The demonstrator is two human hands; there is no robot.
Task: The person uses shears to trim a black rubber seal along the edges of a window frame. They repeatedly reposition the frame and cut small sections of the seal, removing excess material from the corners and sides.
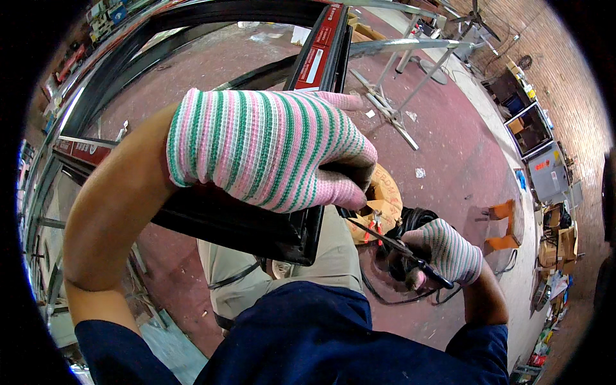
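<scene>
Left hand [269,151] in pink-green striped knit glove, clamped over the near corner of a black metal window frame [256,228], centre scene. Right hand [449,253], same glove, lower right, closed round a thin dark-handled tool [401,247] angled toward that corner. Red floor [449,147] beyond.

Left hand [269,149] in a pink, green and white striped glove clamps over the corner of a black metal frame [256,234], fingers curled round its edge. Right hand [443,253], same kind of glove, grips a thin dark-handled tool [401,247] whose tip points up-left toward the frame corner. Below them lie a round cardboard piece [385,199], coiled black cable [417,221], red floor [449,141] and metal trestle stand [398,96] further off.
</scene>
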